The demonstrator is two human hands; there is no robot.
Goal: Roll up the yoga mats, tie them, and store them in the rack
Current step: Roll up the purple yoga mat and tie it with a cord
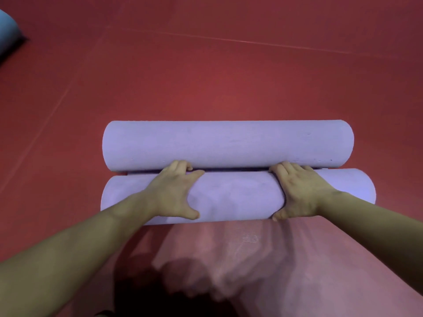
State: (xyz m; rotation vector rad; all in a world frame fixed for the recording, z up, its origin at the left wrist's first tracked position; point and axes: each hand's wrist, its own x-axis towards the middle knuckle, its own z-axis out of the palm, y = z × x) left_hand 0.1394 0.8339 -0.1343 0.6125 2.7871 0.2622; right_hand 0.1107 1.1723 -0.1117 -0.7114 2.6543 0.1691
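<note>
Two lilac rolled yoga mats lie side by side on the red floor. The far roll [227,143] lies free, touching the near roll [235,197] along its length. My left hand [174,193] grips the near roll left of its middle, fingers over the top into the gap between the rolls, thumb on the near side. My right hand [297,191] grips the same roll right of its middle in the same way. No strap or tie is visible, and no rack is in view.
Red floor [217,65] stretches all round, with faint seam lines. A blue rolled object [8,30] shows at the top left edge. My shadow darkens the floor near my body at the bottom.
</note>
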